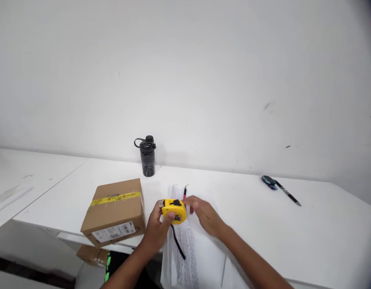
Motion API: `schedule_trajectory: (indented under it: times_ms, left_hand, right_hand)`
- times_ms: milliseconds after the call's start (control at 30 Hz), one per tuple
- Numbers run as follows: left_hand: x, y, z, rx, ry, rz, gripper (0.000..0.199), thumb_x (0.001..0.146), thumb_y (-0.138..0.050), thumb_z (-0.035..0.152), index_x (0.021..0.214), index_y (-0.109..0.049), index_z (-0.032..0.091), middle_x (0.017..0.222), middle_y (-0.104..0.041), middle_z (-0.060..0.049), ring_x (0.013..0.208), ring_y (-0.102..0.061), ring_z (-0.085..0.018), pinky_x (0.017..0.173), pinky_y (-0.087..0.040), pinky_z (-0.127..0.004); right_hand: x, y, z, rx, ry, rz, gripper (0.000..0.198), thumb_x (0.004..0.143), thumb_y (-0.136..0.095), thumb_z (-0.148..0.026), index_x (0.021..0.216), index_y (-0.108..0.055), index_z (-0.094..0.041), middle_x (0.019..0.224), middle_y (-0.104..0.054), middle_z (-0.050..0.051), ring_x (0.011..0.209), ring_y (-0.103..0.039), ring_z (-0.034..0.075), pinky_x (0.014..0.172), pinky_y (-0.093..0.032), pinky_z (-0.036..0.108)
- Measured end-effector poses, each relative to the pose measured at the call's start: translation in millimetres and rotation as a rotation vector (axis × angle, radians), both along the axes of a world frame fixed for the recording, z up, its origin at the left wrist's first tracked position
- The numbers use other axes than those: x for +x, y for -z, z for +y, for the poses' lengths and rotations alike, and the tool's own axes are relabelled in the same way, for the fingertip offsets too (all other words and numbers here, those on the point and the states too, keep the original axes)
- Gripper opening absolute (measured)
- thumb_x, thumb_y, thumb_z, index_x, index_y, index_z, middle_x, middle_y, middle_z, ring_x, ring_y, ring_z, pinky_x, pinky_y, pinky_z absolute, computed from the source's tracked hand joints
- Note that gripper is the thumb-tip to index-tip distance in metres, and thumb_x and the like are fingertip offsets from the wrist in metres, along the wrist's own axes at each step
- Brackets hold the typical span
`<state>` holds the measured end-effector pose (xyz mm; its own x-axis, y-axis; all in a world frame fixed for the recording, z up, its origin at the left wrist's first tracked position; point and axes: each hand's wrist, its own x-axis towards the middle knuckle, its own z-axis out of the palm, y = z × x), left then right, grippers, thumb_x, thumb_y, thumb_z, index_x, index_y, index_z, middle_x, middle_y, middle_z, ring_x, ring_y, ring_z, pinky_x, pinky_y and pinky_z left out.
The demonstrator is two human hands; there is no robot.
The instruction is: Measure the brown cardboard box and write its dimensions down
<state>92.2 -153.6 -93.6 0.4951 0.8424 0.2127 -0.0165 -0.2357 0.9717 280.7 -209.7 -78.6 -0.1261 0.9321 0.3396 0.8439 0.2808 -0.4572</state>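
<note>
A yellow tape measure with black parts is held up over the near edge of the table. My left hand is closed around its left side, the thumb pressed on the front. A black wrist strap dangles below it. At the tape measure's right edge is my right hand, fingers bent and partly apart, fingertips at or just beside the case; contact is unclear. Beneath both hands lie printed papers, and a pen shows just behind the tape measure.
Left of my hands sits a taped cardboard box with a shipping label. A dark bottle stands near the wall. Toward the right are a dark blue rounded object and a black knife-like tool. Another small box is below the table edge.
</note>
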Motion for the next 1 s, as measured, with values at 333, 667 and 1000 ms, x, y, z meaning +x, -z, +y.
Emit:
schedule_trajectory:
  times_ms: [333, 667, 1000]
  left_hand:
    - [30, 20.6, 43, 0.113, -0.018, 0.157, 0.044, 0.086, -0.058, 0.040, 0.124, -0.051, 0.018, 0.121, -0.062, -0.010, 0.111, -0.060, -0.025, 0.097, -0.046, -0.035]
    - [27, 52.7, 46, 0.225, -0.106, 0.289, 0.038, 0.089, -0.054, 0.044, 0.116, -0.045, 0.018, 0.105, -0.065, -0.008, 0.091, -0.065, -0.021, 0.080, -0.052, -0.036]
    - [27, 42.0, 46, 0.457, 0.019, 0.379, 0.036, 0.098, -0.041, 0.033, 0.131, -0.050, 0.023, 0.122, -0.061, -0.007, 0.113, -0.058, -0.020, 0.099, -0.046, -0.037]
  right_hand:
    - [73, 19, 79, -0.210, 0.094, -0.552, 0.037, 0.085, -0.045, -0.003, 0.110, -0.068, -0.017, 0.105, -0.064, 0.015, 0.096, -0.062, 0.026, 0.078, -0.044, 0.033]
    - [88, 44, 64, -0.166, 0.031, -0.352, 0.025, 0.082, -0.053, -0.010, 0.096, -0.070, -0.022, 0.092, -0.068, 0.010, 0.081, -0.064, 0.022, 0.076, -0.042, 0.032]
    - [96, 42, 99, 0.004, 0.336, 0.390, 0.059, 0.098, -0.015, -0.055, 0.091, -0.061, -0.019, 0.073, -0.064, 0.004, 0.055, -0.053, 0.015, 0.054, -0.042, 0.027]
